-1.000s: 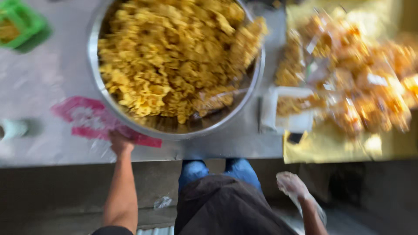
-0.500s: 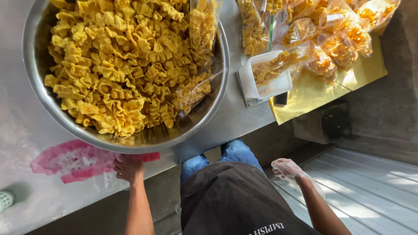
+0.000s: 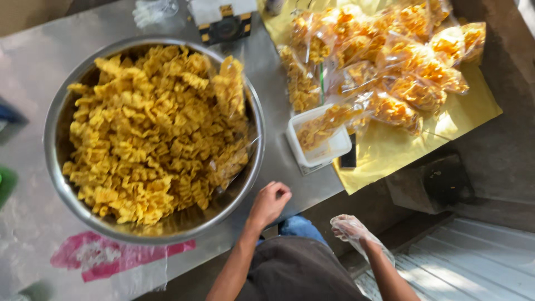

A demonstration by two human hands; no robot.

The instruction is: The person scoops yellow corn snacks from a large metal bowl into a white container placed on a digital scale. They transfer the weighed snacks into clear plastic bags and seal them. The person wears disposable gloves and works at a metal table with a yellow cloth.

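Note:
A large steel bowl (image 3: 253, 161) heaped with yellow wavy fried snacks (image 3: 145, 134) sits on the metal table (image 3: 33, 67). My left hand (image 3: 270, 202) rests curled on the table's near edge, just right of the bowl, with nothing in it. My right hand (image 3: 350, 228), in a clear plastic glove, hangs off the table over the floor, fingers loosely apart and holding nothing. A white plastic tub (image 3: 319, 136) with some snacks stands right of the bowl. Several clear bags of snacks (image 3: 390, 61) lie piled on a yellow sheet (image 3: 401, 150).
A pink and clear plastic bag (image 3: 106, 259) lies flat at the table's near left. A small black and yellow device (image 3: 225, 22) stands at the far edge. A dark block (image 3: 437, 181) and corrugated sheeting (image 3: 473, 262) lie on the floor to the right.
My left hand has moved right along the table edge, from the pink bag to beside the bowl. The view has swung, so the bowl and bags now sit differently in frame.

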